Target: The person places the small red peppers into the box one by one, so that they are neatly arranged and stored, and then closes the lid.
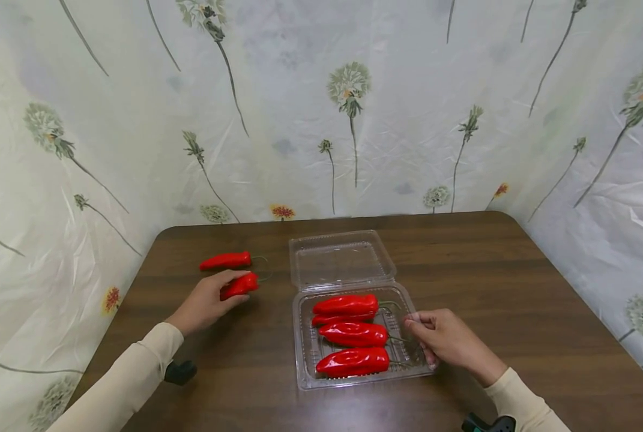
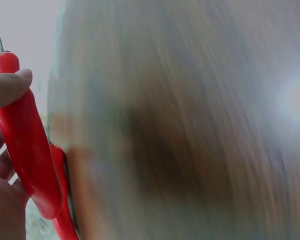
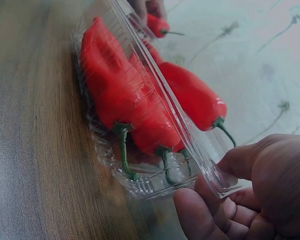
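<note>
My left hand (image 1: 202,303) grips a glossy red pepper (image 1: 247,284) with a thin green stem, thumb on one side and fingers on the other. In the left wrist view the held pepper (image 2: 27,150) shows nearly whole. Just behind it, a second red pepper (image 1: 226,261) lies on the table. An open clear plastic container (image 1: 298,342) stands at the middle front, holding several red peppers (image 1: 353,362) with stems toward the right. At its right side my right hand (image 1: 448,339) pinches the rim, seen closely in the right wrist view.
The container's hinged lid (image 1: 345,259) lies folded back, away from me. Everything rests on a dark brown wooden table (image 1: 478,270). A pale curtain with dandelion prints (image 1: 278,120) hangs behind the far edge and both sides.
</note>
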A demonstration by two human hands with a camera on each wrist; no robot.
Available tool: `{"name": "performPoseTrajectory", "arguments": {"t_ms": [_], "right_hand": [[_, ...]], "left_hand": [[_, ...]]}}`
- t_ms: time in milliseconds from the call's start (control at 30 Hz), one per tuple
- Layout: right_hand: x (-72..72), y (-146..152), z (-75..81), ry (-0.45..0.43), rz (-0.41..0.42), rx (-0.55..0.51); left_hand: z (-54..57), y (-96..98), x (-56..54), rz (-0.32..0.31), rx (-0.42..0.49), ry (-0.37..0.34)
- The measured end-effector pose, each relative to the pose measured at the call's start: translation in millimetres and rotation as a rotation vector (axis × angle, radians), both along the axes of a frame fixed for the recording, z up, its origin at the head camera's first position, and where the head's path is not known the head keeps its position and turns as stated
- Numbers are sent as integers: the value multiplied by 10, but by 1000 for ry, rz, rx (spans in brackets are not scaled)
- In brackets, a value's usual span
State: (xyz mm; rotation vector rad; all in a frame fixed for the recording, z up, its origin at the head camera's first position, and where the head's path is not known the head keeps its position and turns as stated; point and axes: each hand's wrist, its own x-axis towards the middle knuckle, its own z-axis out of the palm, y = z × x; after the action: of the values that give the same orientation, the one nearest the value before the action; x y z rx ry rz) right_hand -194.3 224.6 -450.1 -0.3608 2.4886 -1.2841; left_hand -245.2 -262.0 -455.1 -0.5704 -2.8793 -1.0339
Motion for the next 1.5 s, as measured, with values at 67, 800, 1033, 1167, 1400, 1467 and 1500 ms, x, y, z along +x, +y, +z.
{"name": "performPoseTrajectory", "arguments": {"t_ms": [67,800,1033,1167,1400,1467,1500], "right_hand": [[0,-3,-5,1,2,-4],[-5,-4,-37,1,-7,-21],[-10,6,-46,-2,-2,-27],[-9,16,-43,-6,1,-33],[-8,16,-44,-5,-1,-33],[-8,13,-44,-5,-3,-35],[-8,11,-44,-5,-3,-37]], "left_hand": [[51,85,23,-16,29,3],[450,802,285,-258,218,-32],[476,943,296,-289,223,-25],[491,1106,291,-340,191,-6],[486,1539,354,-422,-74,107],[489,1668,390,-447,-162,132],[486,1729,406,-456,-202,142]]}}
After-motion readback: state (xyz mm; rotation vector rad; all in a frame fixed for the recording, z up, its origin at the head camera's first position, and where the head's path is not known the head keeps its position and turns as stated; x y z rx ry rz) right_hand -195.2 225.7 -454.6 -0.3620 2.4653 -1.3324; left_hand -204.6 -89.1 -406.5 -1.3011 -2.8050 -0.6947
